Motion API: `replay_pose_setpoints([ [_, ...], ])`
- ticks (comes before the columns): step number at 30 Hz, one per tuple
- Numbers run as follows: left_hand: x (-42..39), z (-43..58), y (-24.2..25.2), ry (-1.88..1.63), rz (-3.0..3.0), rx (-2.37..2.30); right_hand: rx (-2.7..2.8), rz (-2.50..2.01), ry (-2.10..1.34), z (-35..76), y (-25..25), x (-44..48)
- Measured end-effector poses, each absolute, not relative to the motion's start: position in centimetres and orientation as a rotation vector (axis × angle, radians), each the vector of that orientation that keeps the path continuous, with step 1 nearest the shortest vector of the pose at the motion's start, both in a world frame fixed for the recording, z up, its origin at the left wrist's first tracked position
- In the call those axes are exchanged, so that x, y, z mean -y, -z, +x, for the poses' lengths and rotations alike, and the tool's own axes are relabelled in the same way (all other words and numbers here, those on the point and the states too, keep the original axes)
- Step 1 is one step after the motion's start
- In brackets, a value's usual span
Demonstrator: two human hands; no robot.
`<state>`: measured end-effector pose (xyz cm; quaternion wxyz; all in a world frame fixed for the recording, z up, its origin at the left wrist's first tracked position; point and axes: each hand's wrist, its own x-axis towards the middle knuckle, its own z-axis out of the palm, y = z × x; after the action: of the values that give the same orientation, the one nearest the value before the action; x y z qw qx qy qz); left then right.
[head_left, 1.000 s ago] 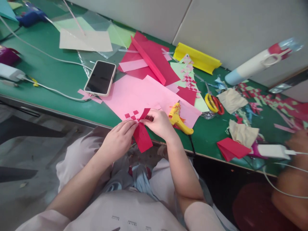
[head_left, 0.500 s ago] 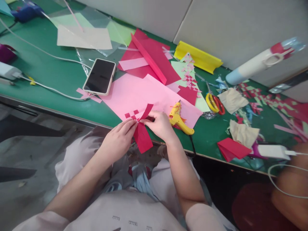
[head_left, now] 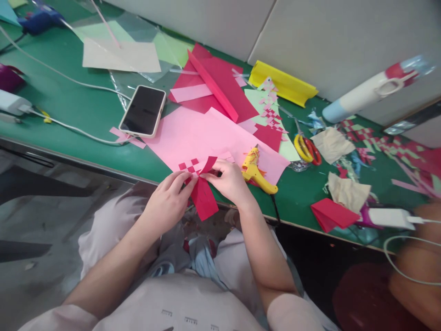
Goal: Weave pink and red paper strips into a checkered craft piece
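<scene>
A red and pink woven paper piece (head_left: 201,188) hangs over the near edge of the green table (head_left: 82,110). Its checkered part lies on a big pink sheet (head_left: 203,135), and its red end points down towards my lap. My left hand (head_left: 168,200) pinches the weave from the left, fingers closed on it. My right hand (head_left: 229,181) pinches a red strip of the same piece from the right. A yellow glue gun (head_left: 255,172) lies just right of my right hand.
A phone (head_left: 143,110) lies face up left of the pink sheet. Red sheets (head_left: 215,87), a yellow folded sheet (head_left: 282,82), scissors (head_left: 306,148), paper scraps, cables and a white charger (head_left: 387,216) crowd the table. Another person's arm (head_left: 418,257) shows at the right edge.
The free red strip in my right hand has bent and shifted a little at the weave. Both hands stay at the same spot. The other person's arm at the right has dropped lower.
</scene>
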<state>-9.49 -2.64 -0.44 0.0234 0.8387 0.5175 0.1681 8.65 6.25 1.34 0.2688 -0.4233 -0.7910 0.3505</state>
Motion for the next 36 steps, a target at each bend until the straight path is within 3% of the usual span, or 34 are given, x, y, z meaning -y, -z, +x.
replay_pose_setpoints([
  [19,2.48,-9.31,0.12,-0.470,2.632,-1.611,2.161,-1.081,-1.063,9.04,-1.43,-6.36],
  [36,2.02,-9.36,-0.08,-0.502,2.571,-1.630,2.369,-1.003,-0.931,9.51,-1.91,-6.42],
])
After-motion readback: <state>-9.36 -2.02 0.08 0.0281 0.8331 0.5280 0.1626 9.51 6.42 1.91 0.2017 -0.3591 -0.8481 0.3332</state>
